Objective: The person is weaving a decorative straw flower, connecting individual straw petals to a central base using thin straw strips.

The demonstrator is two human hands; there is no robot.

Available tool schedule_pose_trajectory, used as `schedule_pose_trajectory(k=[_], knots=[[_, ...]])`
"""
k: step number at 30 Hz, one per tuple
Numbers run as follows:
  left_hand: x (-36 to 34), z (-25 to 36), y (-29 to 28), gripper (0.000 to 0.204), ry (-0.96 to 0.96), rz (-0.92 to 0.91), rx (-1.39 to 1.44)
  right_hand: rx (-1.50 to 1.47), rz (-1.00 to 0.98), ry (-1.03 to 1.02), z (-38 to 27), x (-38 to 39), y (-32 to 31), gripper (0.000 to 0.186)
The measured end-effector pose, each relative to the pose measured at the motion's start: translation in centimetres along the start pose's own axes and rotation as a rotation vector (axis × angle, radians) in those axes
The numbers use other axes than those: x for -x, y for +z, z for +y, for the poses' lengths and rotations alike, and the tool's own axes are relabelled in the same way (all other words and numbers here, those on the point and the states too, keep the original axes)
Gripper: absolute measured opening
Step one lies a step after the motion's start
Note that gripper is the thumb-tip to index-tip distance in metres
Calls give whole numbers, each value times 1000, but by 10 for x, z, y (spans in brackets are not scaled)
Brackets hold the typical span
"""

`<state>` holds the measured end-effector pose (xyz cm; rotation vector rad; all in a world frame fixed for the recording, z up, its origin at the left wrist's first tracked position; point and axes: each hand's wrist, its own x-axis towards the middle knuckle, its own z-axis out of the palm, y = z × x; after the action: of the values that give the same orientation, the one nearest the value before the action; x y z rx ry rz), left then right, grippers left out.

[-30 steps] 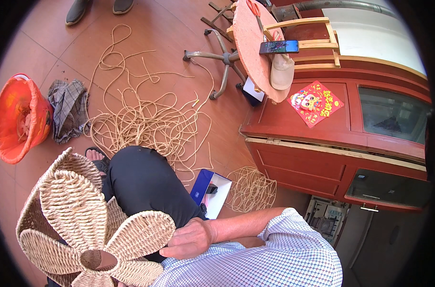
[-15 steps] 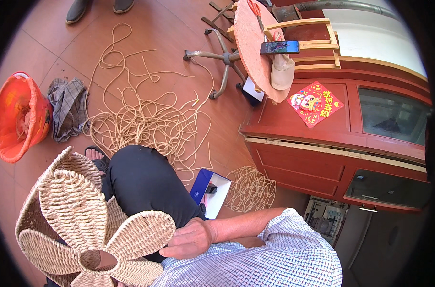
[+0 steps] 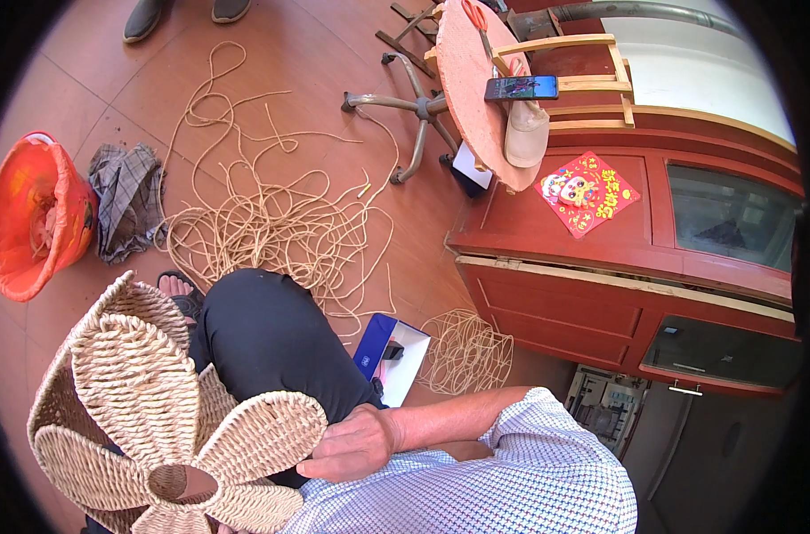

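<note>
A basket (image 3: 62,400) woven from straw-coloured cord rests on my lap at the lower left. Its near side is a flower of broad petals around a round hole. My right hand (image 3: 347,445) is closed at the tip of the right-hand petal (image 3: 267,436), its fingers curled and partly hidden behind the edge. Only a sliver of skin shows under the flower at the bottom edge, perhaps my left hand (image 3: 226,529); its fingers are hidden. Something pinkish shows through the flower's hole, too unclear to name.
Loose cord (image 3: 271,222) sprawls in a tangle over the tiled floor. An orange-lined bucket (image 3: 76,214) and a checked cloth (image 3: 125,205) are at left. A blue-and-white box (image 3: 405,356) and a cord coil (image 3: 467,351) lie beside a red cabinet (image 3: 547,311). A round stool (image 3: 467,98) holds scissors and a phone.
</note>
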<state>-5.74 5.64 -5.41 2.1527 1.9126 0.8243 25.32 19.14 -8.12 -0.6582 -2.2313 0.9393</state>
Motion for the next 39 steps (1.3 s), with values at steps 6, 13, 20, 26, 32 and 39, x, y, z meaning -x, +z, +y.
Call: schedule_pose_trajectory(k=[6,13,20,26,32,39], knots=[[6,-5,-8,29,-3,-115,0,-3,-1,6,0,-1,-2,21],[11,8,-5,21,-189,-148,164,-36,40,21,-2,-3,-1,33],[42,2,-9,30,-350,-235,151,-32,97,47,-4,-5,2,30],[48,24,-19,16,-400,-158,105,113,-3,0,7,17,18,18],[42,19,-31,28,-377,-7,296,107,-22,77,-22,-6,11,26],[48,32,-37,34,-550,17,465,86,14,25,-16,-10,13,25]])
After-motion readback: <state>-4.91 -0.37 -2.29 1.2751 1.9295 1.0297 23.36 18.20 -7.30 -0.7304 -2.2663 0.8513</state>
